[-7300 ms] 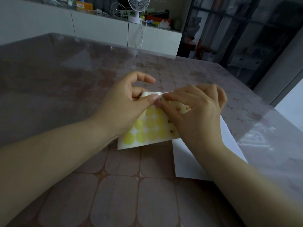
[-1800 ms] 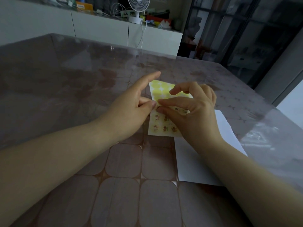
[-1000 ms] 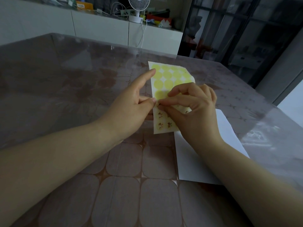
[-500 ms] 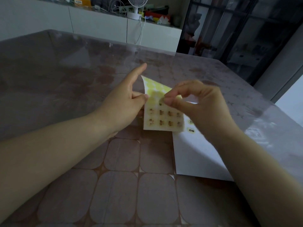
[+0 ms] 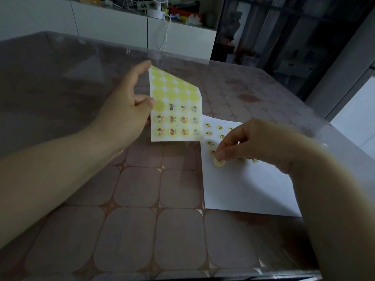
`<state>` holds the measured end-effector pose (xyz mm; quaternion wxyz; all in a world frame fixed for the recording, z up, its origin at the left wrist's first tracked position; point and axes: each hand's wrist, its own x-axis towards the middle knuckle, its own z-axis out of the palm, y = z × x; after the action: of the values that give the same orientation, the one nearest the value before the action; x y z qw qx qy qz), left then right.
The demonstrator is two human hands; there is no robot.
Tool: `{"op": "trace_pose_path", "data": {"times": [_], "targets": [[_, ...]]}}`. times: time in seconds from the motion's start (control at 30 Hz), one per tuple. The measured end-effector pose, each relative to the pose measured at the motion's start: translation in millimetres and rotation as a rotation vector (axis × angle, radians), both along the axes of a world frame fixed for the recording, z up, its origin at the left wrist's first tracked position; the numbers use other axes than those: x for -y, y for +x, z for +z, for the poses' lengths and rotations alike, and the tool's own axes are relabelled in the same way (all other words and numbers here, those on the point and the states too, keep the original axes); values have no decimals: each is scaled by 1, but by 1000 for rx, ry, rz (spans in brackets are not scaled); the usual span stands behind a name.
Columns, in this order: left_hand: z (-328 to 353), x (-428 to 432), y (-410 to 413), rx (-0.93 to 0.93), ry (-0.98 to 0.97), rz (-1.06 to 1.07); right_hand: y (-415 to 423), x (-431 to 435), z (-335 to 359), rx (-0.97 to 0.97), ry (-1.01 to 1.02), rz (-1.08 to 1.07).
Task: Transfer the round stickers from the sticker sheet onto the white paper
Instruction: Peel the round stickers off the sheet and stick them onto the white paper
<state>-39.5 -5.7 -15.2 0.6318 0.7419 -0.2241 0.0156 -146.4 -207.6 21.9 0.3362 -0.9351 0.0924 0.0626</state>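
Patterned tabletop (image 5: 142, 199) under a clear cover, dim room, white cabinets behind. Positions are given relative to the white paper (image 5: 243, 189), which lies flat on the tabletop.

Left of the paper, the left hand (image 5: 125, 110) holds the sticker sheet (image 5: 176, 110). Its grip is narrow, the thumb pinching the sheet's left edge against the fingers behind it. The sheet is lifted and curled, and its near right corner reaches the paper's far-left corner. The far rows show plain yellow rounds and the near rows printed ones, so the sheet is judged roughly half emptied.

On the paper's far part, several placed stickers (image 5: 209, 133) lie in loose rows.

Half a second ago the right hand (image 5: 253, 142) was at the sheet, lifting a sticker. It has now crossed onto the paper. Its grip is closed to a fine pinch, thumb and forefinger tips on one round sticker (image 5: 219, 162) at the near end of the paper's left column. The sticker appears to touch the paper. Peeling is therefore done for this piece, and pressing it flat and letting go is judged the step in hand.
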Motion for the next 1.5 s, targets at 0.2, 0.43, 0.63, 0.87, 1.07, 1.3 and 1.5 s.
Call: {"op": "trace_pose_path", "data": {"times": [0.2, 0.43, 0.63, 0.87, 1.07, 1.3, 1.5], "targets": [[0, 1, -3, -7, 19, -43, 4, -5, -8, 26, 17, -28], [0, 1, -4, -20, 34, -71, 7, -9, -10, 22, -29, -33], [0, 2, -6, -18, 42, -104, 10, -3, -13, 85, -48, -31], [0, 4, -13, 10, 15, -214, 19, -25, -17, 718, 13, 28], [-1, 8, -22, 50, 18, -310, 28, -29, -30, 852, -70, 5], [-2, 10, -25, 28, 52, -348, 32, -35, -35, 942, -113, -15], [-2, 10, -23, 18, 24, -252, 36, -34, -40, 967, -157, 1]]}}
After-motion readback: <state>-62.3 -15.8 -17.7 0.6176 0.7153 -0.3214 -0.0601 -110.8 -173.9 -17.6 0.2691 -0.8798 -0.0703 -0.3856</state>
